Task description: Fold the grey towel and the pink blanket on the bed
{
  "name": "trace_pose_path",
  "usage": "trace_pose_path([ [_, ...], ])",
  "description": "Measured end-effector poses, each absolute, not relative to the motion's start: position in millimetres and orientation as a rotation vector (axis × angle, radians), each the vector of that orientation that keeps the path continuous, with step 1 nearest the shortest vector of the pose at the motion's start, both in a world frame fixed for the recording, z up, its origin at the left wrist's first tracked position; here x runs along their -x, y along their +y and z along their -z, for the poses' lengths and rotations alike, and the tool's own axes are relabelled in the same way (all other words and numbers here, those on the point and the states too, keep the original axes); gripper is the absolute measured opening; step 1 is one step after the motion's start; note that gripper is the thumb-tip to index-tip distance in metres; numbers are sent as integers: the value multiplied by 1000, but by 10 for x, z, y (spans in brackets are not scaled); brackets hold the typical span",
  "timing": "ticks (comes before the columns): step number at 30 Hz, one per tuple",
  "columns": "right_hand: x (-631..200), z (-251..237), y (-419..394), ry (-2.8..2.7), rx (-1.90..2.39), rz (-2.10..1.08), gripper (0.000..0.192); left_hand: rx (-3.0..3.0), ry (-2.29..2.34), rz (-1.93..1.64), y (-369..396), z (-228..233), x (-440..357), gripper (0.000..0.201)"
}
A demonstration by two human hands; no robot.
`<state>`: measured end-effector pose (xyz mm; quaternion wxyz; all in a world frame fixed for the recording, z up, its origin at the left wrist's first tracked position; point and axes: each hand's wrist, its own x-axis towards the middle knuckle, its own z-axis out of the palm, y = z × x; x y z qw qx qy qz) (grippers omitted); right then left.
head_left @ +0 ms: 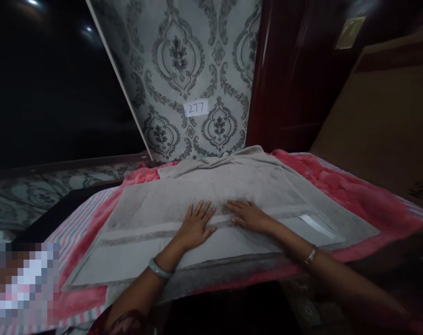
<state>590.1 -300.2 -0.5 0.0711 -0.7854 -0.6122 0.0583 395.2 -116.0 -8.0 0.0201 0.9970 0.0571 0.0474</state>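
So, fingers (pixel 201 209) spread flat, left hand (pixel 196 226) and right hand (pixel 248 216) side by side pressing the grey towel (pixel 211 209) (folded, white tag showing), towel lying on a pink blanket (pixel 344 186), patterned wallpaper (pixel 190 60) behind, paper label (pixel 196 108) reading 277.

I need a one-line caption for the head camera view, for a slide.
Left hand and right hand press flat, side by side, on a grey towel spread over a pink blanket.
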Motion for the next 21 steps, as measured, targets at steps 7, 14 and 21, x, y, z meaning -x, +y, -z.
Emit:
trace_pose_path([
  [7,-6277,-26,-2777,-1589,2564,121,61,-3095,229,-179,-1168,83,-3945,66],
  [14,-6382,362,-2832,-1551,2578,159,60,-3056,290,-11,-983,-94,-3917,71],
  [21,-6541,626,-2793,-1593,2488,284,65,-3061,650,-59,-53,-190,-3662,61],
])
